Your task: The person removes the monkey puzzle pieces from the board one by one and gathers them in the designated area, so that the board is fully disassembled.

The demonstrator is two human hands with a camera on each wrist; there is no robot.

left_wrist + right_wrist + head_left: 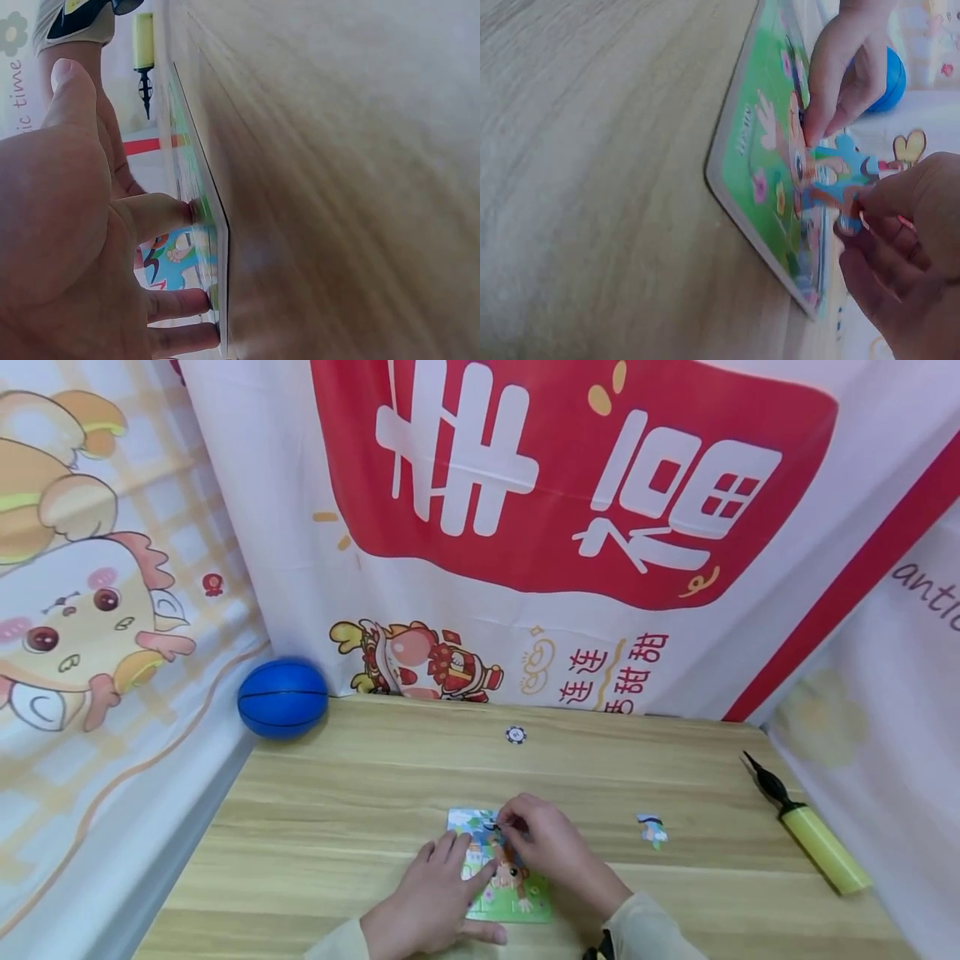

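Nearest to the head camera is the left hand (435, 889), which is spread wide, with straight fingers pressing on the puzzle board (536, 912) and thumb stretched out beyond its near edge. This board lies flat on the desk (337, 827), about midway between the left and right edges, well apart from the back edge. It shows a brown cartoon animal on green ground. The right hand (551, 843) is narrow: thumb and finger pinch a blue puzzle piece (831, 178) over the far part of the board; whether the piece touches it, I cannot tell. One loose piece (652, 831) lies between the board and the desk's right edge. Along that edge is a yellow pump (825, 850) with black nozzle. Near the back edge lies a round chip (516, 735), and at the back left corner sits a blue ball (282, 697).
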